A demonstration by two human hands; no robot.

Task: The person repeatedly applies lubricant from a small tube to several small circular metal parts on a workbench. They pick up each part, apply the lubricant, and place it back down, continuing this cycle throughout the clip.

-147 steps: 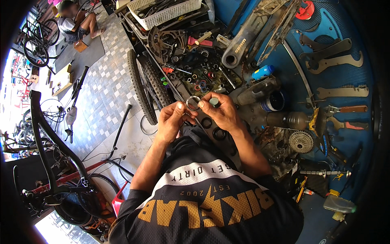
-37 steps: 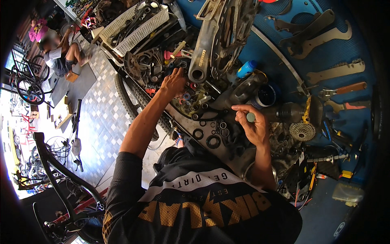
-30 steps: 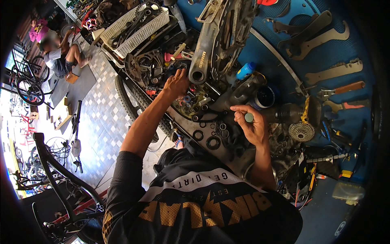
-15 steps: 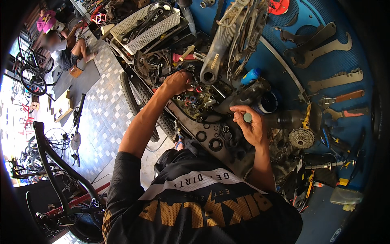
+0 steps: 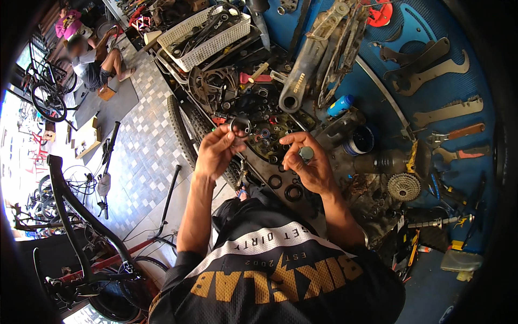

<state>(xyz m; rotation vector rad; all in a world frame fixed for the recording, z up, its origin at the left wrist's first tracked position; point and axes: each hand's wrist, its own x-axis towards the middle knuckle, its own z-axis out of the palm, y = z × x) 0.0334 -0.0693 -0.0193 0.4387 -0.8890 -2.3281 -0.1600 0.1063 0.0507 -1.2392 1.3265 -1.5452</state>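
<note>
Between the thumb and fingers of my left hand (image 5: 216,152) is a small dark ring (image 5: 239,126), raised above the near edge of the workbench. My right hand (image 5: 314,171) is curled around a slim rod with a round grey-green end (image 5: 306,153); the rest of it is hidden in the palm. The two hands are apart, facing each other. Beyond them lie several small loose rings and metal parts (image 5: 264,133) in a cluttered heap. Black rings (image 5: 293,193) rest on the bench just below my right hand.
A white plastic basket (image 5: 199,38) of parts stands at the far left of the bench. A crank arm (image 5: 302,81), a blue bottle (image 5: 340,106), an open tub (image 5: 360,141) and a cassette (image 5: 404,187) are further right. Wrenches (image 5: 442,70) hang on the blue board. Bicycle tyres (image 5: 181,129) stand left.
My left hand has drawn back from the heap of parts toward me, and a dark ring now shows in its fingers. My right hand has moved left, still holding the rod.
</note>
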